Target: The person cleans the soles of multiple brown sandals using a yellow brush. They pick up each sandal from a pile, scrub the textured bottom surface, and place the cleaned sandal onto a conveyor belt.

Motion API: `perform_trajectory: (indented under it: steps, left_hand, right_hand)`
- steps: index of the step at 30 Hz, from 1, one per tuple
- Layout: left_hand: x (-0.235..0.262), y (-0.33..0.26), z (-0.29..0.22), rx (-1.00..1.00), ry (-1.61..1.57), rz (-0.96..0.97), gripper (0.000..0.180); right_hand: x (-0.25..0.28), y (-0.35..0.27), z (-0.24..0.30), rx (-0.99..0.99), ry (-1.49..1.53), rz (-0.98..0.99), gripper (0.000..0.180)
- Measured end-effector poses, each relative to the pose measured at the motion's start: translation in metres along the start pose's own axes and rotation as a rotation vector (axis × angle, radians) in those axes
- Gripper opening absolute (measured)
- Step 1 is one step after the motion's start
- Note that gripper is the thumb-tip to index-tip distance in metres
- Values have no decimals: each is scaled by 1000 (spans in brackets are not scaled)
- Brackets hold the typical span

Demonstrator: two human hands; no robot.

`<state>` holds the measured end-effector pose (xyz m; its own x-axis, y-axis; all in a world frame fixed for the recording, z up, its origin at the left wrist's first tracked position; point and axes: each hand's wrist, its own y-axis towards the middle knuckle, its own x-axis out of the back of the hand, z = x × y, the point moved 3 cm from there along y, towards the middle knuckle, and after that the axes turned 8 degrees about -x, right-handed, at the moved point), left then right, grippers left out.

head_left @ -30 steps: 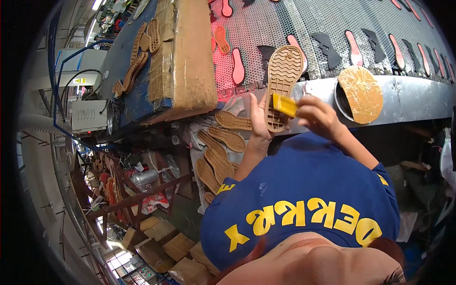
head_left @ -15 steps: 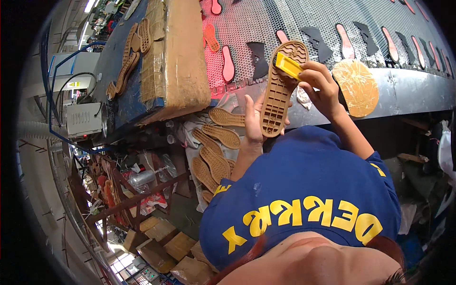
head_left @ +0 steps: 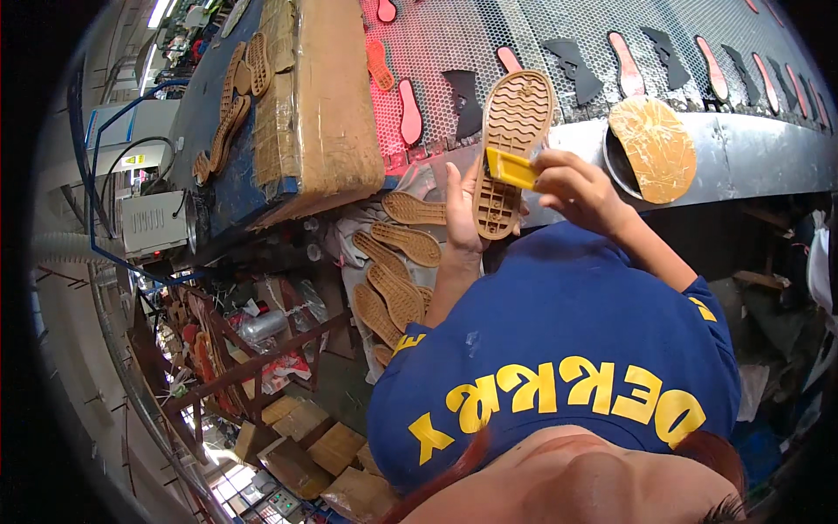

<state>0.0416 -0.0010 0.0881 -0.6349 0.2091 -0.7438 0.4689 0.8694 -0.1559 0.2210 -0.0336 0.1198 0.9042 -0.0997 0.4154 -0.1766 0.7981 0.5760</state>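
Down from the toe end slides the yellow tool [head_left: 513,168], now across the middle of the tan sole [head_left: 517,118], my right hand [head_left: 576,188] travelling with it. Right fingers are pinched on the tool's three o'clock end; my left hand [head_left: 463,210] has its fingers wrapped behind the sole, thumb standing up at nine. And the sole itself? Held up before my chest, toe at twelve, heel toward six, grooves facing me. Whether the tool truly bears on the tread, I cannot tell.

Good work here, I reckon, wants even pressure, strokes along the length, every groove and the edges reached, and a left grip firm enough that nothing twists.

Round about: the mesh belt [head_left: 524,26] spreads from twelve to two, carrying pink insoles [head_left: 626,65] and black pieces [head_left: 573,70], one insole partly hidden behind my toe end. At three sits a tan lid [head_left: 661,148] half over a dark round container [head_left: 620,162], close to my right wrist, so wide swings could knock it. Loose soles [head_left: 401,293] lie at eight; a big carton [head_left: 336,96] hems me in at ten.
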Motion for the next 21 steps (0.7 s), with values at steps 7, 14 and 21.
perform_trajectory:
  steps: [7,14,21]
  left_hand:
    - [28,7,4,-49,-7,-27,83]
    - [15,5,4,-32,-155,-103,84]
    - [30,6,2,9,-97,-30,92]
  right_hand:
    - [-19,-17,18,25,78,68,27]
    - [-22,-9,14,-3,-19,-62,27]
    - [-29,-19,23,-3,68,109,29]
